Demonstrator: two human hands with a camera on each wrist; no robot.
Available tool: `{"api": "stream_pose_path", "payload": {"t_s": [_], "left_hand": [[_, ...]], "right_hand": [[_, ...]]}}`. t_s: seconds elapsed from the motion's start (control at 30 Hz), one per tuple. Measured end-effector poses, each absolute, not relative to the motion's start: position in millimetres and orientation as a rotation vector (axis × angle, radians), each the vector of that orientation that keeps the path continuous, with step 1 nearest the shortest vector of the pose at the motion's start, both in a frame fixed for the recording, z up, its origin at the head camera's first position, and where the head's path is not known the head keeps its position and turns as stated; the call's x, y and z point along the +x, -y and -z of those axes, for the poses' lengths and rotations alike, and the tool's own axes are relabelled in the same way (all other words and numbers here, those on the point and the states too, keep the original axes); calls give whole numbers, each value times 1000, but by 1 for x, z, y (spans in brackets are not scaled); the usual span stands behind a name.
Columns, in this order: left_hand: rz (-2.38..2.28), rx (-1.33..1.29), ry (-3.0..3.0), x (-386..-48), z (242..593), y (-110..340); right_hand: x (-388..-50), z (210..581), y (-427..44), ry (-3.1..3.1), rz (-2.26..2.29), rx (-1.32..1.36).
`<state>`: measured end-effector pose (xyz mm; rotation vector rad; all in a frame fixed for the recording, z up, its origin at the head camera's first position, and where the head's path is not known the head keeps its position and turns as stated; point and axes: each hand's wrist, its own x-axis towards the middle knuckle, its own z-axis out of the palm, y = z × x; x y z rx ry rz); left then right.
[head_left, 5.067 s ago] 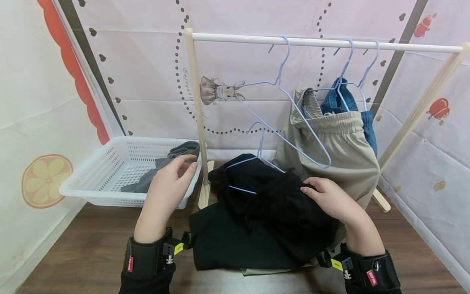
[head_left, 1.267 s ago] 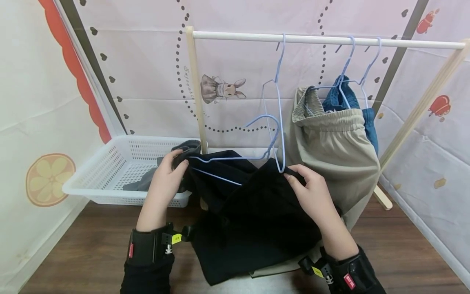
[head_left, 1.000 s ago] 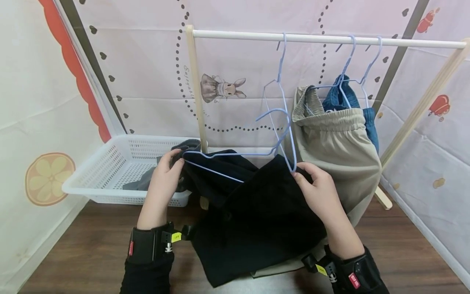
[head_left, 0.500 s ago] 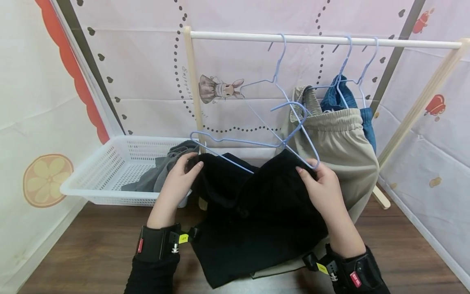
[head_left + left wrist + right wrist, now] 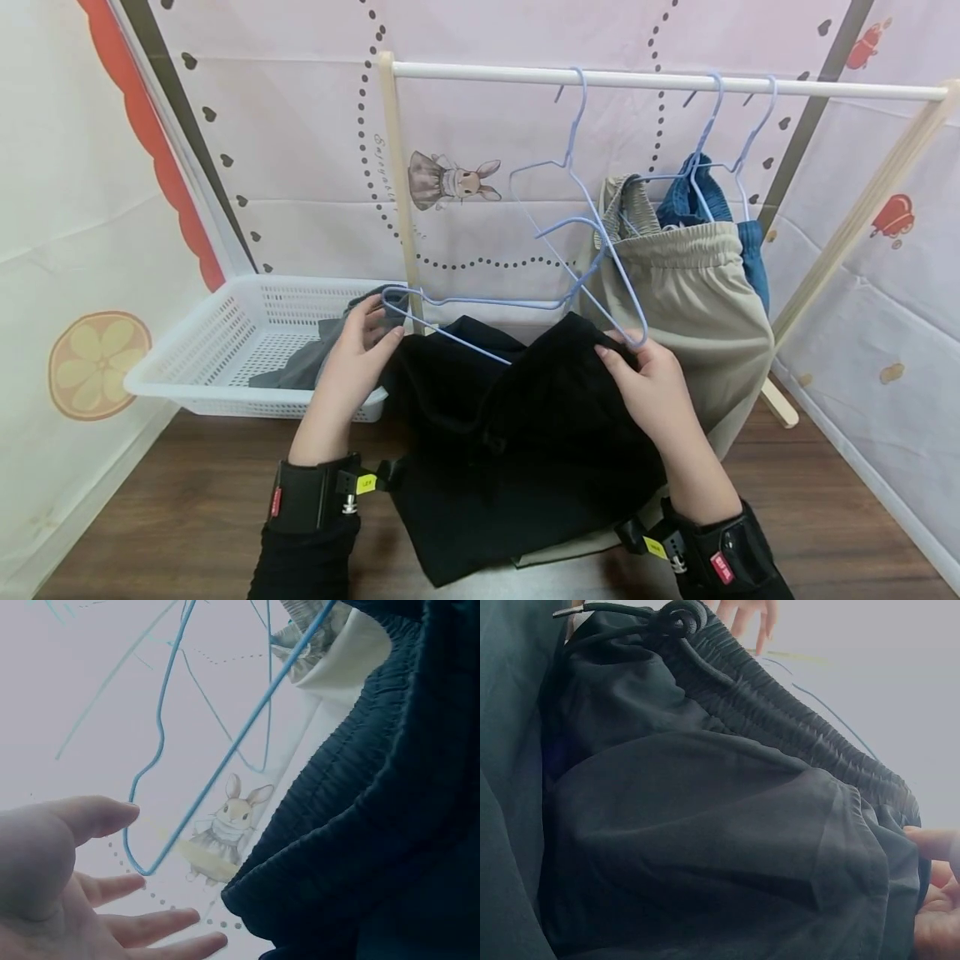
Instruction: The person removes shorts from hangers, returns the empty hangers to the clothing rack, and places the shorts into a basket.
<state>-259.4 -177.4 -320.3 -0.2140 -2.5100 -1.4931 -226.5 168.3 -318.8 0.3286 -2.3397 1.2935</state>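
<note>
Black drawstring pants (image 5: 540, 467) hang bunched in front of me, their waistband up. My right hand (image 5: 652, 383) pinches the right side of the elastic waistband; in the right wrist view its fingers (image 5: 934, 844) are at the band's edge, near the knotted drawstring (image 5: 679, 619). A light blue wire hanger (image 5: 502, 302) sits tilted with its right part inside the waist and its left end sticking out above. Beside that end, my left hand (image 5: 352, 358) has its fingers spread. The left wrist view shows its thumb at the hanger wire (image 5: 159, 727), apart from the pants' left waistband (image 5: 322, 795).
Behind, a white rail (image 5: 487, 73) on wooden posts carries a bare blue hanger (image 5: 573, 125), beige pants (image 5: 690, 308) and a blue garment (image 5: 686, 200) on hangers. Left stands a white basket (image 5: 202, 387) with grey clothing (image 5: 300, 367). Brown wood surface (image 5: 187, 500) lies below.
My left hand has let go of the waistband and moved slightly left to the hanger's end. Over several seconds the hanger's left end rose out of the waist. The right hand still holds the waistband.
</note>
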Motion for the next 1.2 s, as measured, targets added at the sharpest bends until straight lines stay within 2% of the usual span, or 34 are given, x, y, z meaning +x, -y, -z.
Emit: {"api": "stream_pose_path", "payload": {"t_s": [0.17,0.47,0.93,1.2], "left_hand": [[1430,-300,2472,-260,319,178],[950,-535,2568,-255,315,175],[782,-516,2512,-245,310,170],[767,-447,2485,-242,308,178]], "right_hand": [[-226,320,-168,2364,-1281,406],[-225,320,-165,2375,-1295,445],[-228,322,-167,2387,-1265,519],[-230,323,-169,2412,-1260,461]]}}
